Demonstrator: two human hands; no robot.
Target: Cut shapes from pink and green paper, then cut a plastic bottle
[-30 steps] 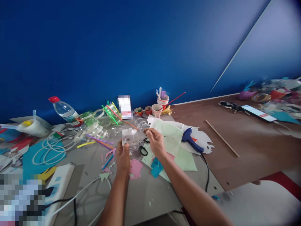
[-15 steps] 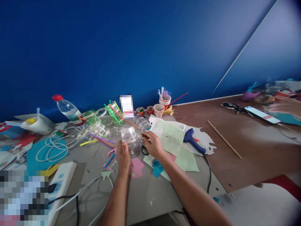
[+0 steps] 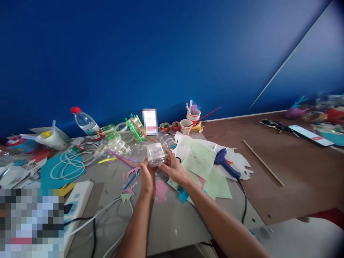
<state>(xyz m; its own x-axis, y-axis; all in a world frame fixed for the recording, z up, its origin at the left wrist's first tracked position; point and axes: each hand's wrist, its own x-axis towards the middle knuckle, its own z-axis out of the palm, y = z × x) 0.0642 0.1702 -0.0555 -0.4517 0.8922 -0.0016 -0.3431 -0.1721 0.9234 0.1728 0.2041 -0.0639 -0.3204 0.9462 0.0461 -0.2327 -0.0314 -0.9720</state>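
A clear plastic container (image 3: 156, 154) is held up over the middle of the grey table between both hands. My left hand (image 3: 147, 178) grips its left side and underside, fingers partly hidden behind it. Around its right side curls my right hand (image 3: 174, 167), with the thumb near its front lower edge. Pink paper scraps (image 3: 161, 190) lie just below the hands. Pale green sheets (image 3: 200, 157) and a blue glue gun (image 3: 227, 163) rest to the right on white paper.
A capped bottle (image 3: 87, 123), coiled white cable (image 3: 63, 166) and power strip (image 3: 77, 211) are at the left. Colored straws (image 3: 134, 127) and paper cups (image 3: 186, 126) stand behind. On the brown board (image 3: 242, 186) lie a stick (image 3: 263, 163) and a phone (image 3: 310, 135).
My right hand has moved in from beside the container and now holds its right side. The container is turned, and the whole view has shifted slightly.
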